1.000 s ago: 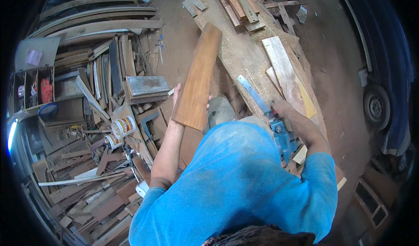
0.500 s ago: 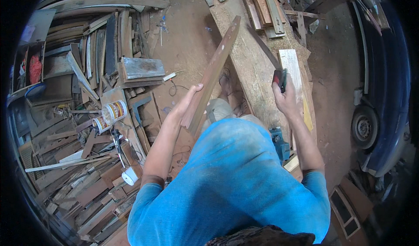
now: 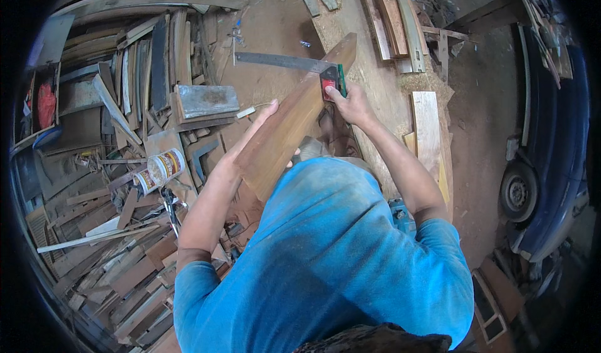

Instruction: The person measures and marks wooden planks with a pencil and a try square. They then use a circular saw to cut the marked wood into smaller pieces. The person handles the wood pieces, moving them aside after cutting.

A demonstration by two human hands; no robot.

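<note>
My left hand [image 3: 255, 129] is wrapped around the lower part of a brown wooden board [image 3: 285, 137], its thumb along one edge and fingertips showing at the other. The board slants up and away in front of my body, its broad face turned toward me. In my right hand [image 3: 355, 105] is a try square [image 3: 328, 79] with a red, black and green stock. Its metal blade reaches left across the board's upper part and beyond its edge. The stock lies beside the board's right edge; whether it touches cannot be made out.
A long wooden bench [image 3: 360, 71] with shavings carries a pale plank [image 3: 426, 124] and stacked boards [image 3: 394, 24]. A teal power tool [image 3: 400, 214] sits near my right side. Left are scrap wood piles [image 3: 125, 253] and a white bucket [image 3: 166, 165]. A blue vehicle [image 3: 554, 146] stands right.
My right hand has brought the try square left from over the bench to the board. My left hand has turned the board so its broad face shows.
</note>
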